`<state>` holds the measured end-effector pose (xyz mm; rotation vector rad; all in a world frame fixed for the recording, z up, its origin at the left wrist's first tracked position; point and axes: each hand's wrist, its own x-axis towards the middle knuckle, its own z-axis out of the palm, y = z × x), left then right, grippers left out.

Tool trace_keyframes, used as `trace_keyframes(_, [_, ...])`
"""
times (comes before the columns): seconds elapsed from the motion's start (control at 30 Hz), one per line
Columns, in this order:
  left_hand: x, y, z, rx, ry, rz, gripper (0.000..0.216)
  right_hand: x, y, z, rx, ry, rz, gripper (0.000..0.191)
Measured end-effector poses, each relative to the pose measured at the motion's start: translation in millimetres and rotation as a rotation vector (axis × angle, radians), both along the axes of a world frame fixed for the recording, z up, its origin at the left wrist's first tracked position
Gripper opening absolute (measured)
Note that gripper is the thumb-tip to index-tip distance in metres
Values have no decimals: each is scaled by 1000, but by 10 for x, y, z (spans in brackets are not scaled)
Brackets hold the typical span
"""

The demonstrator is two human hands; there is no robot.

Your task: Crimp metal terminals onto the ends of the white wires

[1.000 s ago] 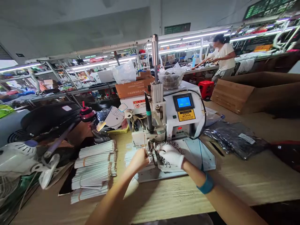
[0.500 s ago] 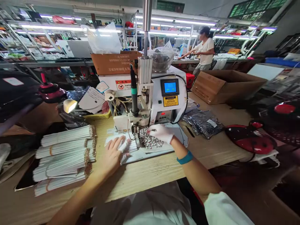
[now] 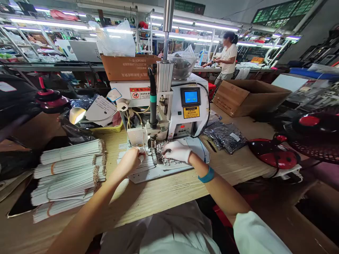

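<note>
A white bench machine (image 3: 185, 120) with a blue screen and a black-handled soldering iron (image 3: 153, 102) stands in front of me. My bare left hand (image 3: 131, 160) is closed in a pinch on a thin white wire at the machine's nozzle, above a row of white wires (image 3: 144, 165) on the base plate. My right hand (image 3: 178, 151), in a white glove, lies with curled fingers on a pile of small dark-and-white parts (image 3: 165, 153) just right of the nozzle. A blue band sits on my right wrist.
Bundles of white wires (image 3: 69, 173) are stacked on the wooden table at the left. Dark plastic bags (image 3: 227, 135) and a red-and-black fan (image 3: 278, 153) lie to the right, with a cardboard box (image 3: 249, 95) behind. Another person (image 3: 227, 58) works at a far bench.
My left hand rose from lying flat on the wire row and went forward to the nozzle, now pinched. The gloved right hand stayed on the pile of parts. The view settled slightly.
</note>
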<state>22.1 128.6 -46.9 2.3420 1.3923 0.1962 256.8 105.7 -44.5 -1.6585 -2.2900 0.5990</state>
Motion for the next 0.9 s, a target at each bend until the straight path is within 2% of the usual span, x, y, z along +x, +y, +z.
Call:
trace_keyframes(0.13, [-52,33,170,-81,11,-40,21,-28,98,61,-37,-34,65,17])
trace_keyframes(0.23, [-83,57,236,-154,-37,-95,16,-8,190,71,-6,38,70,16])
trace_keyframes(0.37, [-84,72,133,-316,-246,-120,21,-42,180,-17,-21,186,93,17])
trace_keyframes(0.57, [-72,49,-60,-423,-337,-11,26,-88,95,-149,-7,67,91,15])
trace_keyframes(0.77, [-79,48,-54,-468,-396,-86,28,17,82,-42,-5,105,-35,16])
trace_keyframes(0.9, [-73,46,-44,-457,-422,-112,31,40,47,9,-7,77,-13,14])
